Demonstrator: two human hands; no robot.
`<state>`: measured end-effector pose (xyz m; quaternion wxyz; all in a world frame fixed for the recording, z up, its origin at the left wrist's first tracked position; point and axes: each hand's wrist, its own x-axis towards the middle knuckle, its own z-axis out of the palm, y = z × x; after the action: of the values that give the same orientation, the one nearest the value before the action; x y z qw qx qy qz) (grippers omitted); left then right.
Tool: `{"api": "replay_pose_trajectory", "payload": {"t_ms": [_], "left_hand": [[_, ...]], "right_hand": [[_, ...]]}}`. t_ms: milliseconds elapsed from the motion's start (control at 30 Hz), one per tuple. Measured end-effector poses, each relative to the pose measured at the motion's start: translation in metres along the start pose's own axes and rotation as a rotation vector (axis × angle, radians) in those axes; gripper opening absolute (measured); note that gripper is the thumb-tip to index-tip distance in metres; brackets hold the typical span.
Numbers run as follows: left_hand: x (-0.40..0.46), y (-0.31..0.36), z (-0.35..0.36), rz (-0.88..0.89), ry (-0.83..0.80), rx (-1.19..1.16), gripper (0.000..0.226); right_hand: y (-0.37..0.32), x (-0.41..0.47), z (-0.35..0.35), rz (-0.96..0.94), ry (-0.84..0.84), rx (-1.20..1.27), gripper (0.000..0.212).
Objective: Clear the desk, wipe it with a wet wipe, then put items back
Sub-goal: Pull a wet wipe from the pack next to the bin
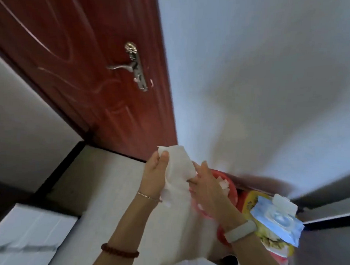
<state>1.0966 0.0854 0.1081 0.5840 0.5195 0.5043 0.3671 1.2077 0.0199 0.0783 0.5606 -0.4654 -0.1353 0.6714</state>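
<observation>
A white wet wipe (179, 166) is stretched between both hands in the lower middle of the view. My left hand (155, 174) pinches its upper left corner between thumb and fingers. My right hand (207, 185) holds its right edge, just above a red bin (232, 192) with crumpled white paper in it. A blue wet wipe pack (279, 222) with its white flap lifted lies to the right, on top of yellow and red packets (249, 203). The desk is out of view.
A red-brown door (89, 64) with a metal lever handle (131, 66) stands ahead on the left. A white wall (262, 86) fills the right. Light floor tiles (111, 181) lie below the hands. A white box-like object (25, 234) sits at the lower left.
</observation>
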Motion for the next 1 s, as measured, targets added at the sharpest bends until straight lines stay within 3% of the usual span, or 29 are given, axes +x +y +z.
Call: {"api": "replay_pose_trajectory", "payload": {"t_ms": [100, 233, 300, 400, 533, 600, 733, 900, 1000], "left_hand": [[-0.018, -0.003, -0.099, 0.044, 0.281, 0.022, 0.037], [-0.059, -0.006, -0.203, 0.024, 0.533, -0.013, 0.045], [-0.078, -0.016, -0.242, 0.020, 0.610, 0.036, 0.043], [-0.100, -0.034, -0.302, 0.001, 0.788, 0.094, 0.032], [-0.114, -0.047, -0.365, -0.006, 0.879, 0.087, 0.002], [-0.112, -0.051, -0.394, 0.023, 0.892, 0.134, 0.012], [-0.087, -0.057, -0.456, 0.012, 0.831, 0.083, 0.023], [-0.025, -0.046, -0.524, -0.054, 0.786, -0.115, 0.040], [0.003, -0.039, -0.560, -0.050, 0.839, -0.190, 0.040]], "right_hand": [[0.043, 0.008, 0.095, -0.122, -0.142, -0.159, 0.029], [0.102, 0.018, 0.197, -0.395, -0.007, -0.311, 0.014], [0.122, 0.023, 0.241, -0.538, 0.031, -0.452, 0.019], [0.153, 0.036, 0.298, -0.614, -0.080, -0.653, 0.019], [0.195, 0.071, 0.346, -0.470, -0.265, -0.814, 0.019], [0.212, 0.092, 0.370, -0.275, -0.396, -0.780, 0.019], [0.235, 0.138, 0.416, 0.301, -0.739, -0.515, 0.051], [0.274, 0.198, 0.469, 0.608, -0.992, -0.553, 0.072], [0.288, 0.223, 0.509, 0.590, -1.002, -0.491, 0.051]]}}
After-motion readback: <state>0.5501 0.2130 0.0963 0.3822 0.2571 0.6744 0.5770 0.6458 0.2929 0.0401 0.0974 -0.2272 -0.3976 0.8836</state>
